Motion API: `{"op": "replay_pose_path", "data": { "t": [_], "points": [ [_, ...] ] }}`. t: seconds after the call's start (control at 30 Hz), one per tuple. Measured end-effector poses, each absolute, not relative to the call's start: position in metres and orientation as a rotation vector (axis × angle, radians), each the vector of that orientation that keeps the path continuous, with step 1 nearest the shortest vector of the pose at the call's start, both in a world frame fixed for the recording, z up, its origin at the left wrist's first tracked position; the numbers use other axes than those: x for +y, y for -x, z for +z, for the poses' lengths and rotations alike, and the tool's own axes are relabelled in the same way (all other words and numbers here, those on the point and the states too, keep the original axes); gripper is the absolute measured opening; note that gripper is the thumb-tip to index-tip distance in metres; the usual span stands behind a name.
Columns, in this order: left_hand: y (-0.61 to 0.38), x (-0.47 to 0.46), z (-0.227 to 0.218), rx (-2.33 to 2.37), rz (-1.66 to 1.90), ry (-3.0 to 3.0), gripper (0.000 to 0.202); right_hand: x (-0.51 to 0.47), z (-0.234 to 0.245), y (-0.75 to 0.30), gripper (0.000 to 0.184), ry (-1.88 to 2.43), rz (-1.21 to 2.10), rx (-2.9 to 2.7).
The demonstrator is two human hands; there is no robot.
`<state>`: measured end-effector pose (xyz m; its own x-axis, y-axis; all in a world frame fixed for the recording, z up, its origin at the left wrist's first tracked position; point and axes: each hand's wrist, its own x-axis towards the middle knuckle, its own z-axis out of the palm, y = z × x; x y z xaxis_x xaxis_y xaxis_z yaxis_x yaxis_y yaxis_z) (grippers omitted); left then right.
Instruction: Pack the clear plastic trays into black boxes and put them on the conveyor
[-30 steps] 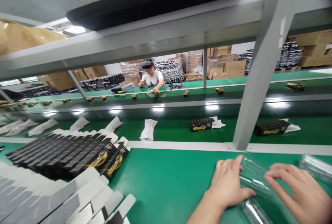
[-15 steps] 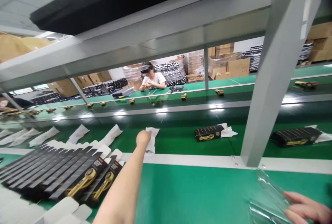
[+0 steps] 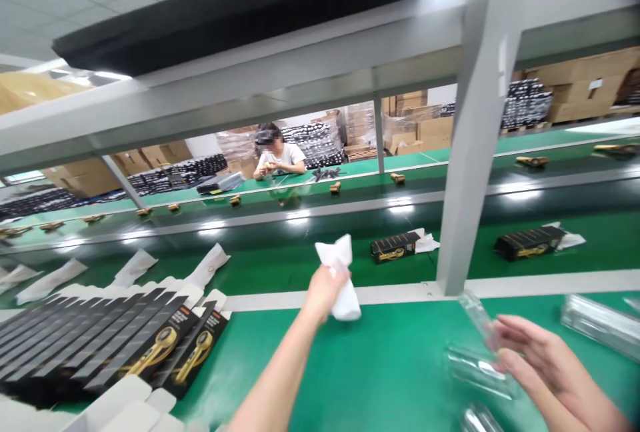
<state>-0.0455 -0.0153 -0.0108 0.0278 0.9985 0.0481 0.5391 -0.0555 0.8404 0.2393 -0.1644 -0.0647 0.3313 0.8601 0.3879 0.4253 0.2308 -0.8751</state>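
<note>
My left hand (image 3: pixel 327 289) is closed round a white wrapped packet (image 3: pixel 345 302), held up over the near edge of the belt, its top end sticking out above the fingers. What the wrapping contains is hidden. At the right, my right hand (image 3: pixel 545 369) pinches a transparent plastic shell (image 3: pixel 480 369) between thumb and fingers. The shell looks like two hinged halves spread apart, low over the green table; motion blurs it. Another transparent plastic shell (image 3: pixel 603 325) lies to the right of that hand.
Black printed boxes (image 3: pixel 165 345) stand in a slanted row at the left. More white packets (image 3: pixel 207 269) and black boxes (image 3: pixel 395 247) with white ends lie on the green belt. A grey post (image 3: pixel 465 172) rises at the right. Across the line sits a co-worker (image 3: pixel 283 155).
My left hand has lifted the white packet off the belt and brought it right and closer. My right hand has come further into view with the plastic shell. The view has shifted rightward.
</note>
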Motion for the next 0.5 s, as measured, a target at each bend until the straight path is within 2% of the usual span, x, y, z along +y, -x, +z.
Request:
{"op": "replay_pose_path", "data": {
  "t": [0.1,0.27,0.5],
  "points": [
    [-0.009,-0.087,-0.008,1.333,0.709,-1.742,0.017,-0.173,-0.036,-0.214,0.037,1.308,0.513,-1.384],
    [-0.056,-0.181,-0.001,0.881,0.584,-1.733,0.03,-0.183,-0.015,-0.178,0.028,1.279,0.319,-1.739],
    [-0.012,-0.204,-0.015,1.134,0.241,-1.8,0.037,-0.184,-0.018,-0.191,0.022,1.284,0.362,-1.524]
  ]
}}
